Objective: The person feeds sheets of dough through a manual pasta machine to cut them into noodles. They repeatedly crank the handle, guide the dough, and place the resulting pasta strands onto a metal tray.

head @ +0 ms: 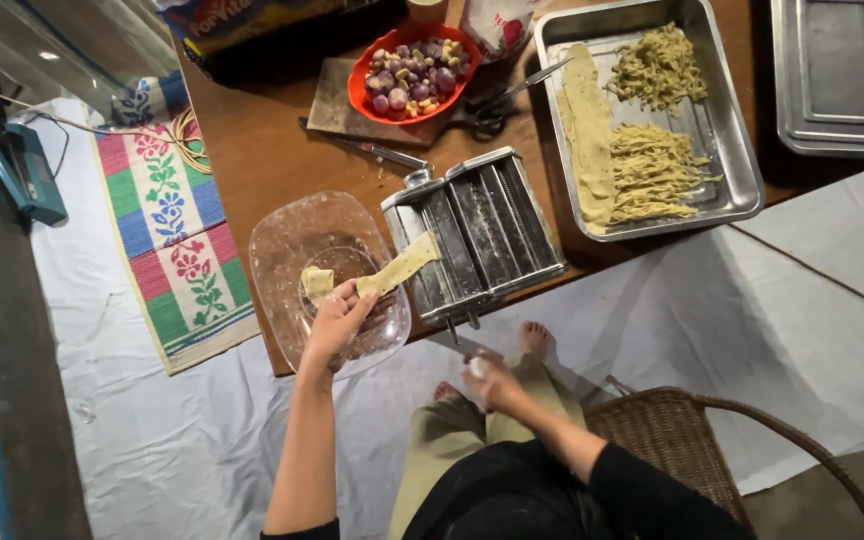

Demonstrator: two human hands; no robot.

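A metal pasta machine [482,232] stands at the front edge of the wooden table [262,150]. My left hand [337,318] holds one end of a pale dough strip [400,266] whose other end lies on the machine's rollers. Another dough piece [317,283] rests in the clear glass bowl [297,245] under that hand. My right hand [492,378] is below the table edge, closed on the white knob of the machine's crank handle [476,366].
A steel tray [737,160] holds a flat dough sheet [588,140] and cut noodles [652,170]. A red bowl [414,72] of shallots and garlic, a knife [372,150] and scissors [497,105] lie behind. A wicker chair [682,435] stands to my right, a striped mat [172,230] at left.
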